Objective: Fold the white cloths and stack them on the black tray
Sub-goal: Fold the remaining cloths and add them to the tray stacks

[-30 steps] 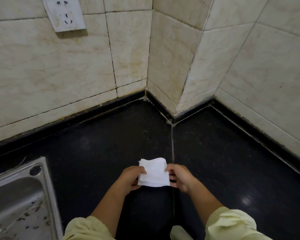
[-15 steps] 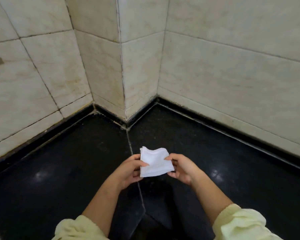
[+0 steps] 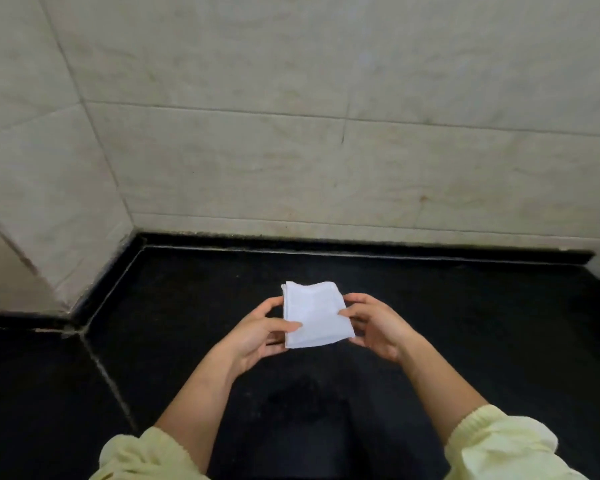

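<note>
- Here, a folded white cloth [image 3: 314,311] is held in the air between a person's two hands, above a black tabletop [image 3: 465,323] and in front of a tiled wall [image 3: 326,150].
- The cloth lies squarely between the hands, neither one nearer. It looks slightly longer front to back than side to side and sits a little askew.
- The left hand [image 3: 253,336] pinches the cloth's left edge, thumb laid across the top and fingers curled beneath.
- The right hand [image 3: 378,329] pinches the right edge, thumb tip on top and fingers cupped under.
- Both forearms reach forward from pale yellow sleeves [image 3: 499,445], palms turned toward each other.
- The black tray is out of view, so which way the cloth must travel cannot be told.
- The fold looks finished, and carrying the cloth to the stack appears to be the next step.
- With a grip on both sides, either hand could likely take the cloth alone for the set-down.
</note>
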The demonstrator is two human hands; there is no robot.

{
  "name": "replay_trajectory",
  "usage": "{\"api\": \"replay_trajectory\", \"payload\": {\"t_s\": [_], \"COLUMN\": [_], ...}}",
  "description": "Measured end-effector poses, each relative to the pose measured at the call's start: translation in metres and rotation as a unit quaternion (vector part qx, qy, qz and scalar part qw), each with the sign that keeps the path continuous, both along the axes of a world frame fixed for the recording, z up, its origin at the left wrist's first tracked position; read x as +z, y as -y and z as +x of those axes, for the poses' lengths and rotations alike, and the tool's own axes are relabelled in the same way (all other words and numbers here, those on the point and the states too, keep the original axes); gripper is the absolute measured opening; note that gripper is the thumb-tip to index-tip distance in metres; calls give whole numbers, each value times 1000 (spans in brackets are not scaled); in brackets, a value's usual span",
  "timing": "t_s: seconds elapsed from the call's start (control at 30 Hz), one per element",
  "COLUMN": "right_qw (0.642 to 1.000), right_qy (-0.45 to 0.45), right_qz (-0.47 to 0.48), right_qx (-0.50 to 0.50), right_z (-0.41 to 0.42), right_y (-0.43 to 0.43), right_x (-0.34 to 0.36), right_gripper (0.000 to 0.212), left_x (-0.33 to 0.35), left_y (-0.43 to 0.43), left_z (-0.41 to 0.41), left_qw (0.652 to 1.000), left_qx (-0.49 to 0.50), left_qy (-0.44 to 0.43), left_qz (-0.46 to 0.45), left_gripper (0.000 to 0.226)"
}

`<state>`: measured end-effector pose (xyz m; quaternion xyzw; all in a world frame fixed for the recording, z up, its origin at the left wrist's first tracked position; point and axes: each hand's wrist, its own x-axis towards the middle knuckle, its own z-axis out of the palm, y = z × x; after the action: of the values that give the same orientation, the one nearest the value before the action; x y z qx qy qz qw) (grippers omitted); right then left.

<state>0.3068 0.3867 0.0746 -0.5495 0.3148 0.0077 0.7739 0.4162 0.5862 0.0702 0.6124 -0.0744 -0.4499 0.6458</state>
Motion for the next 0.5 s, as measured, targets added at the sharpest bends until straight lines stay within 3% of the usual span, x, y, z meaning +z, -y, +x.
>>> {"api": "replay_trajectory", "payload": {"t_s": [0.23,0.5], "right_qw": [994,977], "right_qy": [13,12], "right_qz": [-6,-17], "right_qx": [-111,-210], "right_z": [-109,-264], "right_y": [101,225], "right_x": [11,30], "right_gripper": [35,18], "left_x": [17,23], "left_y": [129,291], "left_z": [-72,-201], "left_qw": [994,979], "left_qx": [-99,-195], "left_qy": [34,47], "left_qz": [-20,-32], "left_gripper": [53,51]}}
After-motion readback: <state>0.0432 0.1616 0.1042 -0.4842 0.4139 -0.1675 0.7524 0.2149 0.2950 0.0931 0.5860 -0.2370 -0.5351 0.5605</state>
